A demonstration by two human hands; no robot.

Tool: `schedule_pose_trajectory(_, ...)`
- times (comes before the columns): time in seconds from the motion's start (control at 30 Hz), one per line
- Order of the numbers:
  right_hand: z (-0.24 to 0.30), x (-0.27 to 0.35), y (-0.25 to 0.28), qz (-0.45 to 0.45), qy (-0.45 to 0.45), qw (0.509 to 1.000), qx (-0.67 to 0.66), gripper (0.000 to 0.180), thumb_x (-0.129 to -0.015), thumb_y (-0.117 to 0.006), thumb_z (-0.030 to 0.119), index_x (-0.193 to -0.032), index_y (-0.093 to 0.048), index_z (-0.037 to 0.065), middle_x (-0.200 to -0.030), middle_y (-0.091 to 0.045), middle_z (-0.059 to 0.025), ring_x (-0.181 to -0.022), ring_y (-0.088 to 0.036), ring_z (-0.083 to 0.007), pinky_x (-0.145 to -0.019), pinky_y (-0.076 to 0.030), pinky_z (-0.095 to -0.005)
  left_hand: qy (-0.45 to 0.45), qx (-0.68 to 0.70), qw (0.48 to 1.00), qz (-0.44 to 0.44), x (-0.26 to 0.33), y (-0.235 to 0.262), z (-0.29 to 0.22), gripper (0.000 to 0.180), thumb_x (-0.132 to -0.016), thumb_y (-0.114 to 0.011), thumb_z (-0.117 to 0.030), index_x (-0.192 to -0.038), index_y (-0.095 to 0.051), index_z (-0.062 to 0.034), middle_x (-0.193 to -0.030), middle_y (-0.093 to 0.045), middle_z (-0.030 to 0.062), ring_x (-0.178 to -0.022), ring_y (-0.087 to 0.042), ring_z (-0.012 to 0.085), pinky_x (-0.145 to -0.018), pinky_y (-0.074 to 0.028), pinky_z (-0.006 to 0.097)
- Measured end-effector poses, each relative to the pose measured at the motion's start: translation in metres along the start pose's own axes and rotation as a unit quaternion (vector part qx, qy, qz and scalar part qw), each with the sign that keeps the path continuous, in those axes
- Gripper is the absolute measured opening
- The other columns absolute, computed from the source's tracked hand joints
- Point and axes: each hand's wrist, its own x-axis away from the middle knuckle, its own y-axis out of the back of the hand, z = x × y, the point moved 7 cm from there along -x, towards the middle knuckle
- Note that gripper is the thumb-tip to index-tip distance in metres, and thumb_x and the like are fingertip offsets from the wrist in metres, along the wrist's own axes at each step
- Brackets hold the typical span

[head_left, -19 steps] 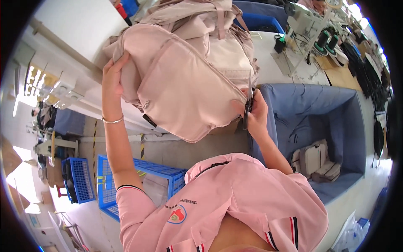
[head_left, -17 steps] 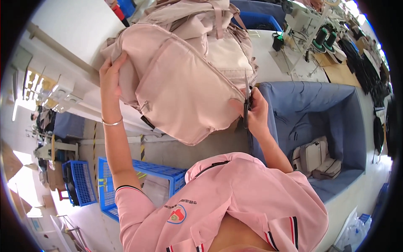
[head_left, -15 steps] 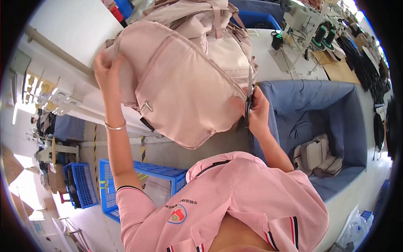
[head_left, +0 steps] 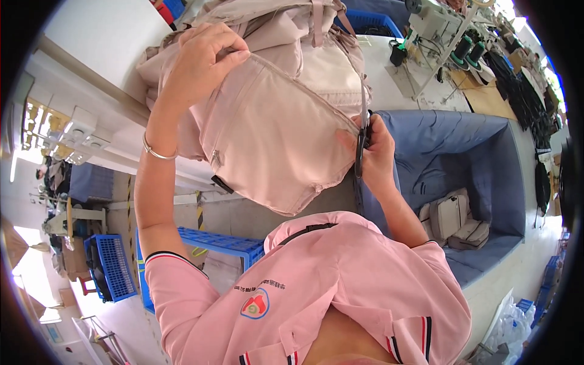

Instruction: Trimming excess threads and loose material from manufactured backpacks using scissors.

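Observation:
A pale pink backpack [head_left: 274,134] is held up in front of me over a white table [head_left: 103,42]. My left hand [head_left: 201,58] grips its upper left edge, fingers curled over the seam; a metal bangle is on that wrist. My right hand [head_left: 374,152] presses against the bag's right edge and holds small dark scissors [head_left: 360,149], pointing down along the edge. A small zipper pull hangs on the bag's front panel.
A large blue fabric-lined bin [head_left: 462,164] stands to the right, with pale finished bags [head_left: 453,219] lying in it. Blue plastic crates [head_left: 201,243] sit on the floor below. A sewing machine [head_left: 435,18] with thread cones stands on the table at the upper right.
My left hand has slid from the bag's left side up onto its top edge. The bag has turned and come closer. My right hand stays at the right edge.

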Motion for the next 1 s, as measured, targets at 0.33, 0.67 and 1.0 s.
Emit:
schedule_pose_trajectory(0.33,0.048,-0.018,0.005,0.153,0.168,0.870,0.438,0.057,-0.074,-0.082,0.037,-0.104,-0.052,-0.002,-0.097,-0.055,-0.0156,-0.085,-0.058,-0.0372,-0.072,-0.048,-0.0415,0.013,0.063,0.997,-0.031,0.022,0.000,-0.002,0.012,-0.086,-0.070,-0.021,-0.083,-0.068,-0.0091,-0.082,-0.060,-0.0035,-0.089,-0.055,0.0141,-0.099,-0.030,0.034)
schedule_pose_trajectory(0.67,0.065,-0.033,-0.017,0.246,0.154,0.836,0.465,0.058,-0.075,-0.081,0.045,-0.095,-0.053,-0.002,-0.088,-0.057,-0.0169,-0.079,-0.061,-0.0409,-0.068,-0.049,-0.0440,-0.006,0.073,0.996,-0.043,0.031,0.003,-0.006,0.012,-0.086,-0.070,-0.021,-0.082,-0.068,-0.0102,-0.083,-0.060,-0.0049,-0.089,-0.055,0.0133,-0.099,-0.029,0.034)
schedule_pose_trajectory(1.0,0.053,-0.029,-0.022,0.235,0.205,0.835,0.452,0.056,-0.079,-0.074,0.050,-0.082,-0.051,0.000,-0.078,-0.057,-0.0171,-0.066,-0.062,-0.0384,-0.058,-0.049,-0.0445,0.018,0.107,0.994,-0.032,0.030,0.000,0.004,0.015,-0.085,-0.071,-0.023,-0.080,-0.067,-0.0088,-0.081,-0.061,-0.0053,-0.085,-0.056,0.0127,-0.095,-0.035,0.031)
